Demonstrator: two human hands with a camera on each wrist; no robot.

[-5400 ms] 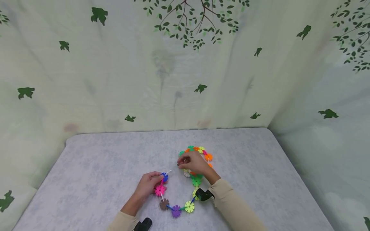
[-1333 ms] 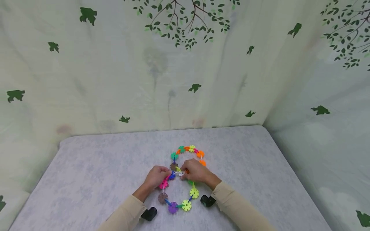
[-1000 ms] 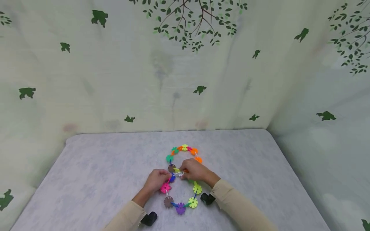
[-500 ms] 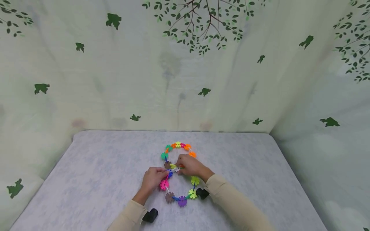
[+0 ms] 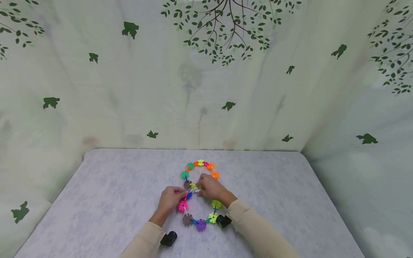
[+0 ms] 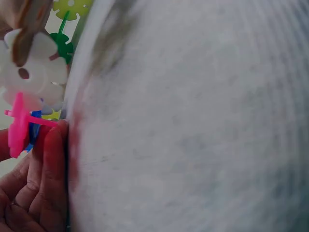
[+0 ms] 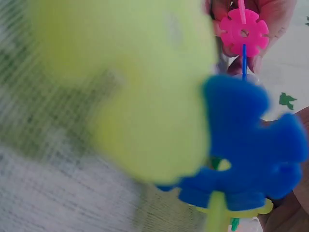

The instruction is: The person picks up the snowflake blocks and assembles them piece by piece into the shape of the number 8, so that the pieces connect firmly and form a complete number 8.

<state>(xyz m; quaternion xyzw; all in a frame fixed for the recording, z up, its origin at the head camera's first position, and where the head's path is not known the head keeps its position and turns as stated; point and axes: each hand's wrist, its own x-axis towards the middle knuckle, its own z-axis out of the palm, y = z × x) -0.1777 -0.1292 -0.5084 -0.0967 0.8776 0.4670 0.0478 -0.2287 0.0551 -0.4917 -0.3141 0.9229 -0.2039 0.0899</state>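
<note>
A chain of colourful notched plastic snowflake discs lies in a figure of eight on the table. My left hand (image 5: 171, 201) pinches the blue disc (image 5: 189, 195) at the lower loop's end; a pink disc (image 5: 182, 205) hangs beside it. Right across from it, my right hand (image 5: 213, 187) holds a white disc (image 5: 198, 189), its edge close to the blue one. In the left wrist view the white disc (image 6: 46, 58) faces the pink disc (image 6: 18, 130) at my left fingertips (image 6: 54, 145). A blurred yellow-green disc (image 7: 154, 106) fills much of the right wrist view.
The upper loop's green disc (image 5: 184, 174), brown disc (image 5: 187, 184) and orange disc (image 5: 214, 174) lie beyond the hands. Nearer are a brown disc (image 5: 187, 219), a purple disc (image 5: 201, 225) and yellow-green disc (image 5: 213, 217). The grey table (image 5: 129, 179) meets a leaf-printed curtain (image 5: 155, 89).
My right hand has come down from the upper loop to the left hand, now holding the white disc against the blue disc's side. The upper loop has shifted left. Lately both hands barely move.
</note>
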